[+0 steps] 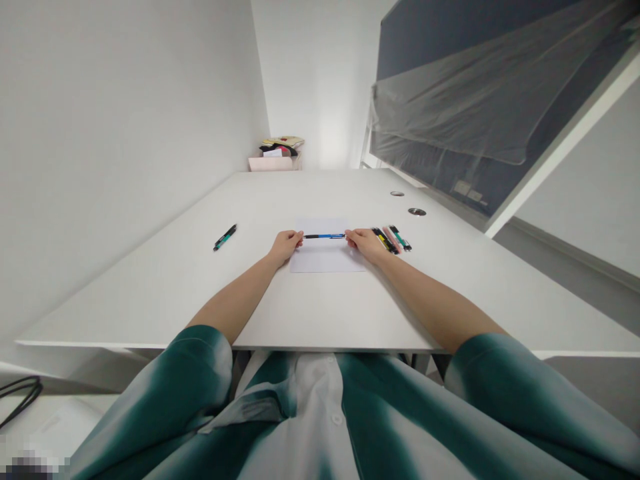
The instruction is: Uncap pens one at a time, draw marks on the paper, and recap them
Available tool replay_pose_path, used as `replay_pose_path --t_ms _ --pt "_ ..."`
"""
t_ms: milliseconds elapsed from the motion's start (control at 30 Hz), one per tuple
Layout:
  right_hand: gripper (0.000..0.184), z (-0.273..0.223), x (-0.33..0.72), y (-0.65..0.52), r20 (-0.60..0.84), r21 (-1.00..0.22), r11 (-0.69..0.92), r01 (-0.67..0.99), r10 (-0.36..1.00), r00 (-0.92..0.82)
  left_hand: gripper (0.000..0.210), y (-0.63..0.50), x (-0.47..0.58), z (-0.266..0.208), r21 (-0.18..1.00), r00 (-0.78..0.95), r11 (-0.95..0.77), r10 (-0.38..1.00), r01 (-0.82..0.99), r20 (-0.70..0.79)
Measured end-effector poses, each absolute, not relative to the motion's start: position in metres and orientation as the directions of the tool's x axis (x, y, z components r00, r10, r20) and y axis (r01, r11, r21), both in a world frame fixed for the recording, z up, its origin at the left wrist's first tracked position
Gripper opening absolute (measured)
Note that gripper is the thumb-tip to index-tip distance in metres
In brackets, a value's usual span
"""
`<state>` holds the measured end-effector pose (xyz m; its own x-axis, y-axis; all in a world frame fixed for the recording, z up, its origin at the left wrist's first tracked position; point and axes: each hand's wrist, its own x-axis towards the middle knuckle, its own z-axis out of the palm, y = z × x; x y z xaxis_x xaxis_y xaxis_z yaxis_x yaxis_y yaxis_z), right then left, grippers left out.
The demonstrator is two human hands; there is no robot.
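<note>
Across the white paper sheet stretches a blue-and-black pen, the left hand pinching its black end, the right hand its blue end. Left of the sheet lies a teal-and-black pen; to its right, several pens.

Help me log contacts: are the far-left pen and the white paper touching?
Apart. The head view plainly shows tabletop between the far-left pen and the white paper.
</note>
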<state>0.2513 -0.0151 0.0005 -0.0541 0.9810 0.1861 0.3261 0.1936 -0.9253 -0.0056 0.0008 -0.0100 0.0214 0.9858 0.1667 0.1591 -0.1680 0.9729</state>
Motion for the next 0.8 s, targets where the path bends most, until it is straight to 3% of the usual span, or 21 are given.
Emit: replay_pose_path --t_ms 500,800 --pt "0.050 -0.0007 0.2514 -0.0133 0.182 -0.922 0.187 0.338 0.982 -0.045 0.045 0.0039 -0.0063 -0.0122 0.976 0.027 -0.156 0.988 0.151 0.154" --pt "0.027 -0.0042 0.2489 -0.0099 0.171 -0.969 0.172 0.179 0.985 -0.019 0.034 -0.0020 -0.0055 -0.0080 0.948 0.027 -0.232 0.972 0.217 0.232"
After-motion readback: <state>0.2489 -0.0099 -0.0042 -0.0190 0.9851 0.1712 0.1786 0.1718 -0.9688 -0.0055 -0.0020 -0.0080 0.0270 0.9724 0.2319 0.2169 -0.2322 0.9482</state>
